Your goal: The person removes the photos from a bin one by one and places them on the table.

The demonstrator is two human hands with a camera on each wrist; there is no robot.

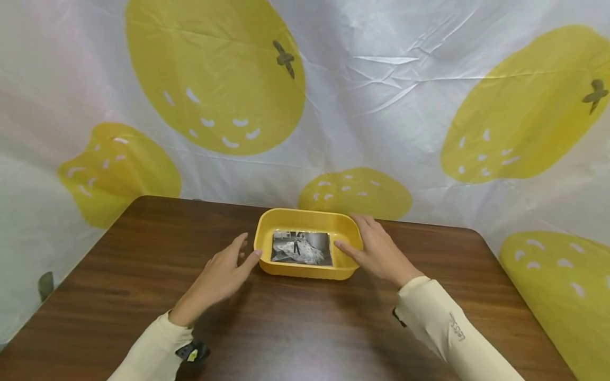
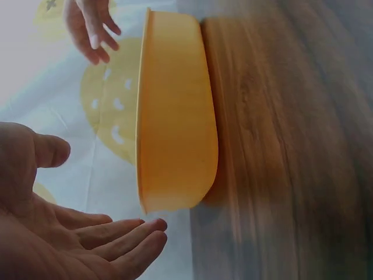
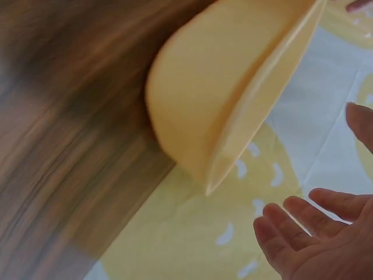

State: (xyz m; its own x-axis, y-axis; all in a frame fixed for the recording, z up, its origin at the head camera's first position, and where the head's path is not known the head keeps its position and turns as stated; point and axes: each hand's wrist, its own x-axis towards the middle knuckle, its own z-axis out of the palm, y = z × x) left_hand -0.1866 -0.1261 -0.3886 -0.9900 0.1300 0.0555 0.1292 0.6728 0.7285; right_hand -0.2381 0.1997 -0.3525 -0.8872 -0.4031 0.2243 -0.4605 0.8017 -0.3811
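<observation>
The left hand (image 1: 220, 276) reaches up from lower left, thumb spread wide from its fingers, holding nothing, just left of the tray (image 1: 305, 272). The tray sits on the table (image 1: 295, 323) between both hands, a photo (image 1: 301, 248) flat inside. The right hand (image 1: 383, 255), wide and empty, angles in beside the tray's right end.

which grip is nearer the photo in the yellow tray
Right. The right grip is at the right end of the yellow tray, its thumb extending over the tray toward the photo; the left grip is outside the tray's left end, slightly farther away.
</observation>
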